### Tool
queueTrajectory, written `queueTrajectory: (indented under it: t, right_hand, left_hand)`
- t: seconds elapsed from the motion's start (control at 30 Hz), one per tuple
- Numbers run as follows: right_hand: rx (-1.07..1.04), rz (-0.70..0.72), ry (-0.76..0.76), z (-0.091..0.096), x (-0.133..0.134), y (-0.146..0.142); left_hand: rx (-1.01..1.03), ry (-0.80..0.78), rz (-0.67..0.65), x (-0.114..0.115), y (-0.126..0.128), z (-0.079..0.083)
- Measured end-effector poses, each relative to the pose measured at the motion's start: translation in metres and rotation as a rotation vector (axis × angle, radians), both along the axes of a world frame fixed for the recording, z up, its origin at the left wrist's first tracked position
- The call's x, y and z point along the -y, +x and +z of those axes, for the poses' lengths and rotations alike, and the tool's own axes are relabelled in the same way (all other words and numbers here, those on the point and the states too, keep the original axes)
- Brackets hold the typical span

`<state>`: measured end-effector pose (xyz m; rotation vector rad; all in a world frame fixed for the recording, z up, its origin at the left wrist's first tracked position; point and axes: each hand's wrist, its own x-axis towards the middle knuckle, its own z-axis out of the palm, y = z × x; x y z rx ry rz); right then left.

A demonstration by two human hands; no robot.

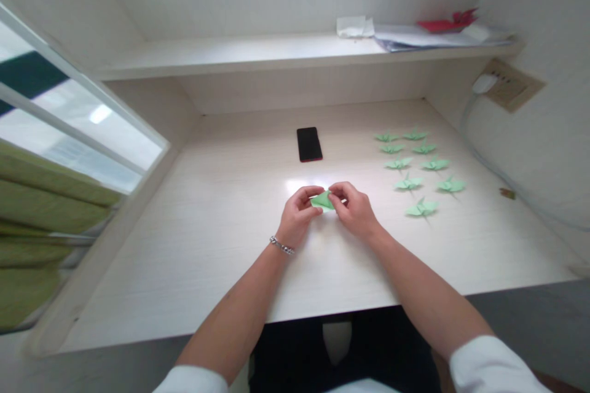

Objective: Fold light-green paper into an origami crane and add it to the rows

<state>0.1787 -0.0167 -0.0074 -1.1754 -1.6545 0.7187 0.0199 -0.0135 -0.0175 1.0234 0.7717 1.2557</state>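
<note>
Between my two hands is a small piece of folded green paper (321, 201), held just above the desk. My left hand (299, 212) pinches its left side, thumb below and fingers behind. On the right side, my right hand (353, 209) grips the paper between thumb and fingers. Part of the paper is hidden behind the fingertips. Several folded green paper cranes (421, 209) stand in two rows on the desk to the right of my hands.
A black phone (309, 144) lies beyond my hands on the pale desk (207, 227). Papers (415, 37) and a red item (440, 26) rest on the shelf (239, 52). A white plug (485, 83) sits in the wall socket, its cable running down the right side. Green curtains (41, 233) hang at left.
</note>
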Motion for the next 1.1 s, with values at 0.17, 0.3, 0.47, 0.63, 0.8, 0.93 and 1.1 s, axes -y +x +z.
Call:
queueTrajectory:
  t: [0.17,0.3,0.47,0.63,0.8,0.93,1.1]
  right_hand:
    - [0.026,0.010,0.043,0.0003,0.0009,-0.0004]
    - [0.103,0.026,0.075,0.0018,0.0013,-0.0003]
    - [0.136,0.017,0.087,0.0009,0.0011,-0.0002]
    - [0.061,0.036,0.091,0.0006,0.0001,-0.0004]
    - [0.020,0.056,0.087,0.0012,-0.0003,0.0001]
    - [0.023,0.078,0.076,0.0006,-0.0007,0.0005]
    - [0.029,0.041,0.097,-0.0013,-0.0012,-0.0003]
  left_hand:
    - [-0.054,0.051,0.004,-0.0010,-0.0014,-0.0048]
    - [-0.111,0.092,0.060,-0.0005,-0.0008,-0.0046]
    - [-0.155,0.114,0.099,-0.0001,-0.0004,-0.0051]
    - [-0.116,0.101,0.120,-0.0011,-0.0002,-0.0079]
    - [-0.165,0.111,0.130,-0.0022,-0.0008,-0.0082]
    - [-0.192,0.105,0.135,-0.0008,0.0007,-0.0055]
    - [-0.238,0.118,0.139,0.0024,0.0055,-0.0018]
